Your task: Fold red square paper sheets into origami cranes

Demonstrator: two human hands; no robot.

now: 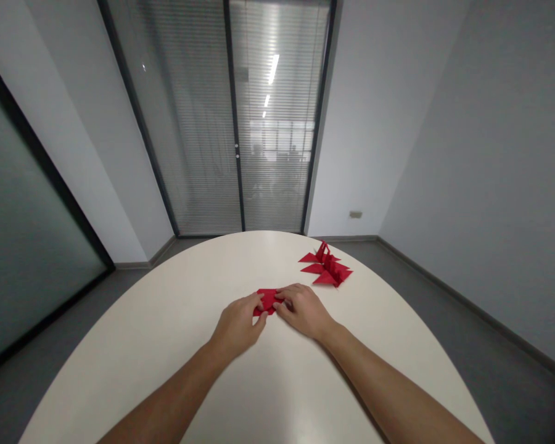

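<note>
A small piece of folded red paper (269, 298) lies on the white table between my two hands. My left hand (238, 322) grips its left edge, the thumb at the near side and the fingers on top. My right hand (303, 308) holds the right edge, with its fingertips pressed on the paper and the thumb close to them. The fingers partly cover the paper's two sides, so its full outline is hidden. Beyond my right hand sits a cluster of several red origami cranes (327, 266), set close together with pointed wings.
The round white table (166, 345) has its curved far edge just past the cranes. A glass door with blinds (277, 185) stands behind it. Grey walls rise on both sides, and a wall socket (356, 214) is low on the right.
</note>
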